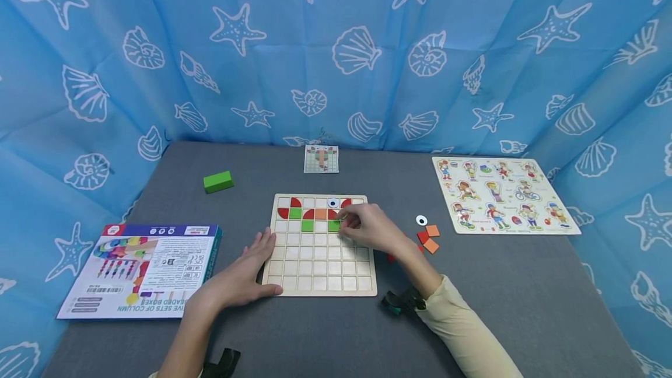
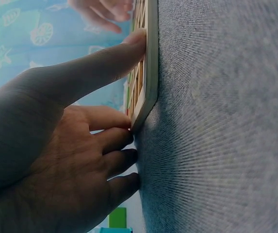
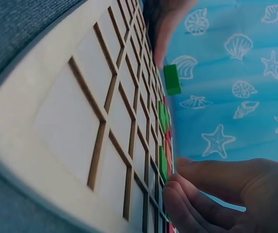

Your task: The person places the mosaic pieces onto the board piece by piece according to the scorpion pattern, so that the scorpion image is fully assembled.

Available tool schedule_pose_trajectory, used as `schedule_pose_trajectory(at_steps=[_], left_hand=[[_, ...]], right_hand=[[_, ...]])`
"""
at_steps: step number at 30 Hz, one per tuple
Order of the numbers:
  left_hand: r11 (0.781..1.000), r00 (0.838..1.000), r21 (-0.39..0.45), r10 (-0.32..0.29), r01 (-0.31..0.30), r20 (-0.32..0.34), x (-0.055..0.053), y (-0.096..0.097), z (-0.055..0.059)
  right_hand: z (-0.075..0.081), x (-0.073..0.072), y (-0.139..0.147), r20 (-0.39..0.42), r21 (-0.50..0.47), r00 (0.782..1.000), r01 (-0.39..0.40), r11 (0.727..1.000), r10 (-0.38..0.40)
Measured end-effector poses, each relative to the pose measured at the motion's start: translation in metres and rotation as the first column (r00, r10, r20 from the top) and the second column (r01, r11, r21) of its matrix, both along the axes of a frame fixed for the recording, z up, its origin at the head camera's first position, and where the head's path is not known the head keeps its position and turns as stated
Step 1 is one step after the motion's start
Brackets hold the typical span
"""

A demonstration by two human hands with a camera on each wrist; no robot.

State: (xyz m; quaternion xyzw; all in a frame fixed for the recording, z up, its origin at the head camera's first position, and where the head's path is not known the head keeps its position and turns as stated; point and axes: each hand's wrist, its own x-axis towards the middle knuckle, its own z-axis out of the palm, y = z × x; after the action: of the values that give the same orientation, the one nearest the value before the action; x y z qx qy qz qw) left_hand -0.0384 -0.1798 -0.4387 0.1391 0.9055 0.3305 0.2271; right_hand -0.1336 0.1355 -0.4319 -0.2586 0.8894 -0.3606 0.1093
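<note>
A pale wooden grid board point(image 1: 319, 291) lies flat before me, with red quarter-round, green and orange pieces in its upper rows and a white disc with a dark centre point(image 1: 333, 203). My left hand point(image 1: 238, 276) rests along its left side, fingers extended; the thumb point(image 2: 124, 51) touches the near edge. Over the board's upper right is my right hand point(image 1: 370, 226), thumb and fingers bent together beside a green square point(image 3: 163, 164). Whether a piece sits between those fingertips I cannot tell. Right of the board lie orange squares point(image 1: 431, 245), red pieces point(image 1: 423, 237) and another white disc point(image 1: 422, 220).
A small pattern card point(image 1: 321, 168) stands behind the board near the blue shell-print curtain point(image 1: 388, 98). A green block point(image 1: 218, 182) sits at back left, above a flat boxed set point(image 1: 121, 284). At back right lies a picture puzzle board point(image 1: 501, 196) with figures.
</note>
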Motion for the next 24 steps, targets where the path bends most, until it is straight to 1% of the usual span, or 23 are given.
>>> schedule_pose_trajectory(at_steps=[3, 8, 14, 18, 24], left_hand=[[1.0, 1.0, -0.001, 0.003, -0.003, 0.002, 0.0, 0.0, 0.0], [1.0, 1.0, 0.002, 0.0, 0.0, 0.002, 0.0, 0.0, 0.0], [1.0, 1.0, 0.007, -0.004, 0.004, -0.001, -0.001, -0.001, 0.0], [1.0, 1.0, 0.007, -0.003, 0.003, 0.002, -0.001, 0.0, 0.001], [1.0, 1.0, 0.003, -0.003, 0.003, 0.006, 0.0, 0.001, 0.002]], right_hand=[[0.0, 0.002, 0.008, 0.012, -0.011, 1.0, 0.005, 1.0, -0.005], [0.001, 0.003, 0.029, 0.051, -0.036, 0.998, 0.042, 0.998, -0.04], [0.003, 0.002, 0.064, 0.061, -0.004, 0.995, 0.076, 0.997, -0.076], [0.004, 0.0, 0.09, 0.053, 0.037, 0.989, 0.138, 0.99, -0.14], [0.006, 0.0, 0.124, 0.016, 0.091, 0.965, 0.26, 0.961, -0.262]])
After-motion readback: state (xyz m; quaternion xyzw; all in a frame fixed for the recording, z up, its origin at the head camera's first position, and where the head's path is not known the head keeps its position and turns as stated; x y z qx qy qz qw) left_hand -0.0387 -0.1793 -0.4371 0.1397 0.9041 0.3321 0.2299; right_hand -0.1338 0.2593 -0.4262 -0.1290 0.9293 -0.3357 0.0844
